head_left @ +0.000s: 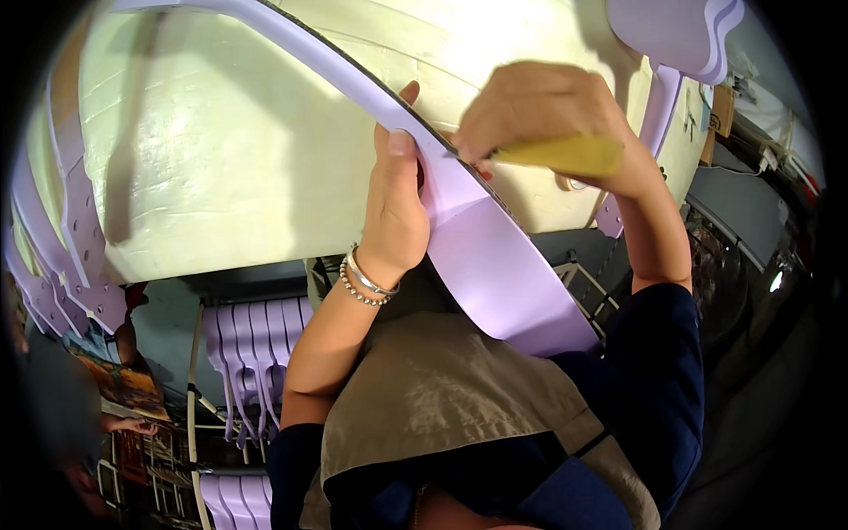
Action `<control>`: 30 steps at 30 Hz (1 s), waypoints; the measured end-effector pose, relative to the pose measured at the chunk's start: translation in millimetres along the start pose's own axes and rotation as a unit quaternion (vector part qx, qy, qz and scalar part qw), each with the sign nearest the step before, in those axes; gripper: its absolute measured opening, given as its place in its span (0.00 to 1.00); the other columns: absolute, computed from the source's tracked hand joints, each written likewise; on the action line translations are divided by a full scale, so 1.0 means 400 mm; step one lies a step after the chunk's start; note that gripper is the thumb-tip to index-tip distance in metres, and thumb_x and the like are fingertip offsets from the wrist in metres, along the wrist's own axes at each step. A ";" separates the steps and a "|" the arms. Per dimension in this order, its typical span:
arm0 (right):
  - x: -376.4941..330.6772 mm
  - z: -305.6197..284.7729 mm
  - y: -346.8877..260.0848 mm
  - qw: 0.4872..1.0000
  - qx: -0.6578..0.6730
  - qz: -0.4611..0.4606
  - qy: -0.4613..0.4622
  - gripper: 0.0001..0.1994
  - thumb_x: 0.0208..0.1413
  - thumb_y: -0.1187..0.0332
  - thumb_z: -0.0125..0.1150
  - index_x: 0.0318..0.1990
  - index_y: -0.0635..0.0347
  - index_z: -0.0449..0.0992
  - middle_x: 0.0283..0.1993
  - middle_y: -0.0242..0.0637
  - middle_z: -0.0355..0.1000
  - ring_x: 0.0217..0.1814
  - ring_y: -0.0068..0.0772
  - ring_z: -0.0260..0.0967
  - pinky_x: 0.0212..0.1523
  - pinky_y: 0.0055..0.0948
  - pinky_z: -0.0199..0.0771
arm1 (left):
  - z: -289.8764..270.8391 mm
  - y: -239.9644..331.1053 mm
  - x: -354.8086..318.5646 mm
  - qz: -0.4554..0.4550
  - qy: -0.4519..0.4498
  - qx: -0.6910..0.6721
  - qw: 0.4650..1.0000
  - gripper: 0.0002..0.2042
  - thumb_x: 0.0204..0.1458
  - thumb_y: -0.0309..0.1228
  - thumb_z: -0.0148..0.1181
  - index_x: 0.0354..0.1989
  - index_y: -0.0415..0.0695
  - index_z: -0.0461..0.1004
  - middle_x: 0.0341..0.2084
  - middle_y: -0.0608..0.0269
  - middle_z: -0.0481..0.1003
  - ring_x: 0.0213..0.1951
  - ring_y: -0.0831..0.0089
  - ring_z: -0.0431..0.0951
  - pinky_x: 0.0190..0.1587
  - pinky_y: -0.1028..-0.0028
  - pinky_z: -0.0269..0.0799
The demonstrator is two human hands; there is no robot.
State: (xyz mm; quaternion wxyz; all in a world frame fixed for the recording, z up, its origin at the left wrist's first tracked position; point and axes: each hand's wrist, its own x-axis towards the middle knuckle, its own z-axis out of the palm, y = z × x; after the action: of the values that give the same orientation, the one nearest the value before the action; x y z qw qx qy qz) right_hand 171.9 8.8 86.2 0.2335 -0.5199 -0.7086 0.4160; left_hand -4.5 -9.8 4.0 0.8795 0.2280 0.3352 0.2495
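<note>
A long, curved lilac piece (495, 256) with a dark strip along its edge slants from the upper left down to my body. Its lower end rests against my apron. Around its narrow middle my left hand (399, 199) is closed, thumb on the near face and fingertips showing past the far side. My right hand (543, 115) grips a tool with a yellow handle (561, 155), smeared by motion. The tool's tip is close to the dark edge, just right of my left hand; what kind of tip it has cannot be made out.
A pale, wrapped work surface (230, 203) lies beneath. Similar lilac pieces stand at the left (84, 230) and upper right (676, 40). More lilac pieces (256, 340) hang on a rack below the surface. Another person's hand (132, 425) shows at lower left.
</note>
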 end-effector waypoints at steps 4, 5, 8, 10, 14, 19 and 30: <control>-0.050 0.004 0.003 1.000 0.015 -0.004 -0.007 0.07 0.37 0.73 0.63 0.28 0.61 0.77 0.29 0.38 0.73 0.34 0.39 0.72 0.36 0.30 0.73 | -0.021 -0.004 0.007 0.040 -0.014 0.086 0.995 0.32 0.62 0.52 0.28 0.65 0.37 0.45 0.33 0.51 0.73 0.39 0.63 0.76 0.45 0.68 0.71; -0.047 0.005 0.002 1.000 0.014 -0.004 -0.004 0.07 0.37 0.73 0.63 0.28 0.61 0.77 0.29 0.38 0.73 0.34 0.39 0.72 0.36 0.30 0.73 | -0.018 -0.003 0.006 0.038 -0.014 0.082 0.996 0.33 0.62 0.53 0.29 0.65 0.38 0.44 0.33 0.51 0.73 0.38 0.64 0.75 0.45 0.70 0.69; -0.037 0.009 0.002 1.000 0.024 -0.003 0.016 0.08 0.36 0.72 0.64 0.28 0.61 0.77 0.29 0.38 0.74 0.34 0.39 0.72 0.36 0.30 0.72 | 0.012 0.014 -0.001 0.008 0.007 0.012 1.000 0.33 0.61 0.54 0.29 0.65 0.38 0.45 0.32 0.51 0.73 0.36 0.67 0.74 0.44 0.71 0.69; -0.044 0.007 0.001 0.999 0.033 -0.003 0.019 0.08 0.37 0.72 0.63 0.28 0.61 0.77 0.29 0.38 0.74 0.34 0.40 0.72 0.36 0.30 0.72 | -0.003 0.003 0.003 0.024 -0.003 0.053 0.998 0.33 0.61 0.53 0.29 0.65 0.38 0.46 0.32 0.51 0.73 0.36 0.68 0.73 0.43 0.71 0.69; -0.085 0.003 0.003 1.000 0.011 0.000 -0.013 0.07 0.38 0.73 0.62 0.28 0.61 0.77 0.30 0.37 0.74 0.34 0.40 0.72 0.36 0.31 0.72 | -0.016 -0.004 0.006 0.036 -0.013 0.074 0.997 0.32 0.62 0.52 0.27 0.65 0.38 0.46 0.31 0.53 0.73 0.35 0.70 0.73 0.43 0.72 0.67; -0.075 0.014 -0.001 0.999 0.026 0.010 0.040 0.08 0.35 0.72 0.62 0.28 0.60 0.77 0.30 0.37 0.74 0.33 0.40 0.72 0.36 0.30 0.72 | 0.001 0.007 0.004 0.021 0.012 0.075 0.997 0.33 0.61 0.53 0.28 0.65 0.39 0.47 0.32 0.51 0.72 0.36 0.69 0.73 0.43 0.71 0.69; -0.098 0.008 0.075 0.926 0.238 0.185 0.228 0.07 0.53 0.73 0.62 0.32 0.71 0.74 0.29 0.40 0.74 0.27 0.25 0.73 0.24 0.19 0.72 | -0.006 0.000 -0.001 0.001 -0.050 0.023 0.998 0.32 0.61 0.46 0.37 0.67 0.42 0.34 0.35 0.52 0.70 0.39 0.60 0.76 0.45 0.62 0.73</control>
State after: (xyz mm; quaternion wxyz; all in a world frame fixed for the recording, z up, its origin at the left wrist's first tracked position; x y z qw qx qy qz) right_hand 199.2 -25.3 63.5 0.4245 -0.6521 -0.4073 0.4783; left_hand -6.5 -9.4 2.6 0.8893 0.2609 0.2965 0.2307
